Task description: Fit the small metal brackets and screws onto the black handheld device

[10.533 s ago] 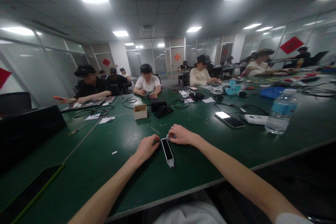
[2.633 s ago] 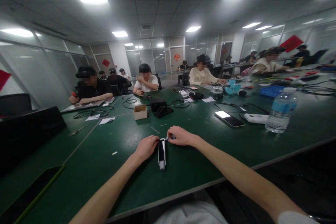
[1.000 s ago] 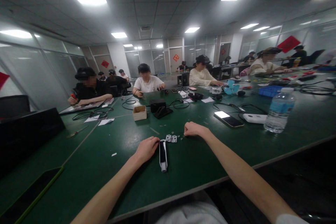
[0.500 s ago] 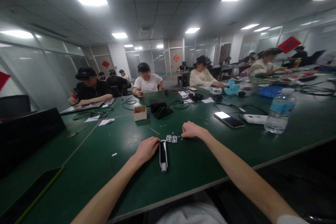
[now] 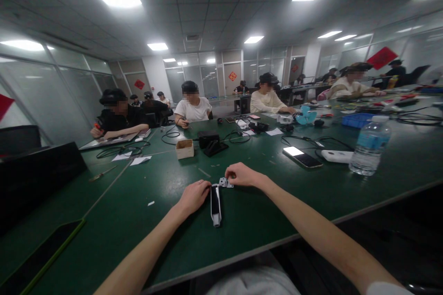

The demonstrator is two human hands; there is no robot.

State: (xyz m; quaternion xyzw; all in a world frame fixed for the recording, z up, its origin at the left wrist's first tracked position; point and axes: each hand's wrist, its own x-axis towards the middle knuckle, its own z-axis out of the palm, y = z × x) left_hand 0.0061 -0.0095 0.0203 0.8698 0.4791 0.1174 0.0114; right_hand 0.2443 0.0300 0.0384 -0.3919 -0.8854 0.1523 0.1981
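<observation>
My left hand (image 5: 195, 195) rests on the green table with its fingers curled together. Its fingertips meet the upper end of a long white casing with a dark inner face (image 5: 215, 205), and what they grip is hidden. A small silver metal plate with holes (image 5: 223, 183), shaped like a hinge, lies just beyond the casing. Over the plate's right side, my right hand (image 5: 244, 175) is closed in a pinch. Whatever sits between those fingertips is too small to make out.
A small open box (image 5: 184, 149) and a black device (image 5: 209, 140) stand farther back. To the right are a phone (image 5: 302, 157), a white device (image 5: 335, 156) and a water bottle (image 5: 369, 147). A dark screen (image 5: 41, 179) stands at left. Several people sit around the table.
My right hand has moved left, from beside the small loose parts to over the metal plate, partly covering it. My left hand and the white casing stay in place.
</observation>
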